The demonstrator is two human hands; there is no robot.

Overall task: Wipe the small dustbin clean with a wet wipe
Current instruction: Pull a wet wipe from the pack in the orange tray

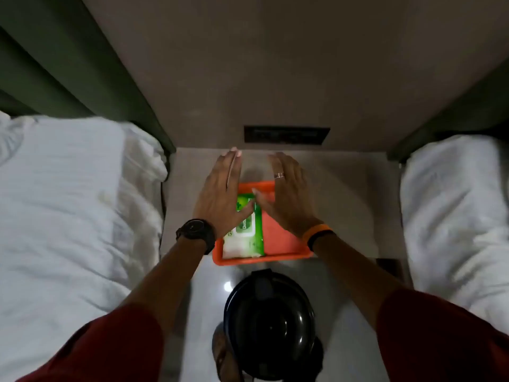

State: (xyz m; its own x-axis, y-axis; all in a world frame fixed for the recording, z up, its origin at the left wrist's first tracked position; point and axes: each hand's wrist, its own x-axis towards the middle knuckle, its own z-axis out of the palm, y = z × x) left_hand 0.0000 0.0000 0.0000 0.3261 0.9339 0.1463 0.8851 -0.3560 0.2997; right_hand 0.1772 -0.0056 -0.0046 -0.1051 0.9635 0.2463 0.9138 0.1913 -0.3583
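We see an orange tray [278,241], a green-and-white wipes pack [248,235], a glossy black bin [270,323] and white bedding [68,216].

Dim room: beige wall [275,64] w/ dark switch panel [286,135], 2 white beds [68,202] either side, glossy pale floor [203,293].

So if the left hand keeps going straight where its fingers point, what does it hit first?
Probably the beige wall beside the dark rectangular switch panel; the left hand points over the orange plastic tray, though depth is unclear.

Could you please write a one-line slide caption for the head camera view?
Both open hands, left and right, hover over a wet wipe pack in an orange tray, black dustbin below.
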